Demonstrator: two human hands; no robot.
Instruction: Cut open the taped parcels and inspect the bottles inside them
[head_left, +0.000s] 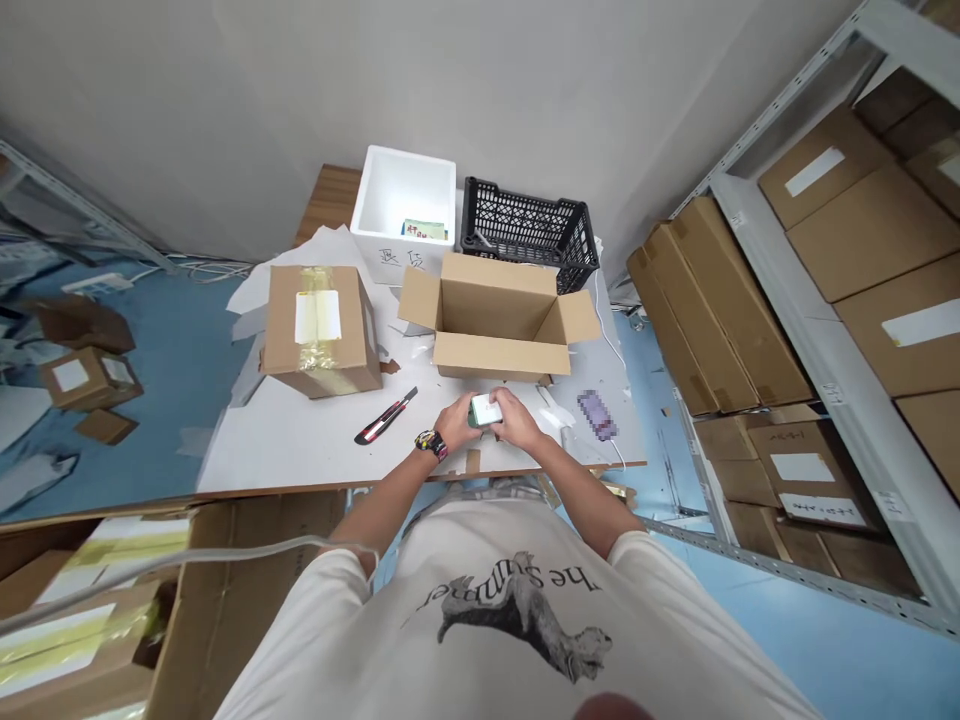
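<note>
Between my two hands, close to the table's front edge, is a small white and green box point(486, 410). My left hand point(456, 424) grips its left side, and a watch is on that wrist. Fingers of my right hand point(516, 418) close on its right side, the thumb near the top face. Just beyond the hands stands an open cardboard box point(499, 310) with its flaps folded out; the part of its inside that shows is bare cardboard. Left of my hands lies a red and black utility knife point(386, 416), its blade end pointing away to the right.
A taped cardboard box point(322, 335) stands at the table's left. Behind are a white foam box point(405, 205) with printed packets inside and a black plastic crate point(529, 225). A phone point(597, 414) with a cable lies right. Shelves of cartons point(862, 220) flank the right side.
</note>
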